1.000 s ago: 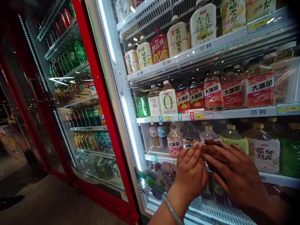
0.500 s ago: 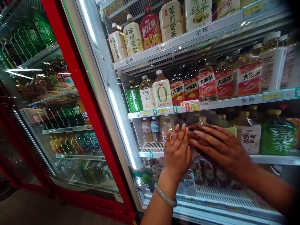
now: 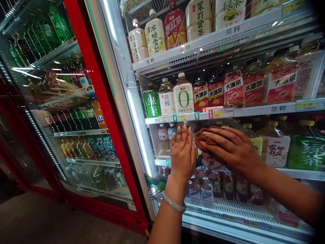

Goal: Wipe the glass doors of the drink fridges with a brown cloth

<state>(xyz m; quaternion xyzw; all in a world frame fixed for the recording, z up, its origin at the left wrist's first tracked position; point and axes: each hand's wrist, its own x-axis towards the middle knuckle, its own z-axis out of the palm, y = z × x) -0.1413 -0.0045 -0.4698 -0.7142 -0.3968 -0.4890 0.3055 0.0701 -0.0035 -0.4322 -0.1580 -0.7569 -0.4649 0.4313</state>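
A glass door [image 3: 218, 78] covers a lit drinks fridge. My left hand [image 3: 183, 154], with a pale bangle [image 3: 173, 202] on the wrist, lies flat against the glass with its fingers stretched upward and nothing in it. Just to its right, my right hand [image 3: 232, 149] presses a crumpled brown cloth [image 3: 201, 138] on the glass, fingers over it and pointing left. Part of the cloth is hidden under those fingers. Behind the glass, above the hands, stand a bottle with a green 0 [image 3: 183, 96] and several red-labelled tea bottles [image 3: 234, 88].
A red door frame [image 3: 101, 98] runs down at the left, with another glass-doored fridge [image 3: 86, 134] of green and orange bottles behind it. Flower decals [image 3: 203, 179] show on the glass below my hands. Dark floor [image 3: 30, 217] lies at the lower left.
My left hand has shifted slightly left and is further from the right hand. More of the brown cloth shows between them. The view has shifted a little.
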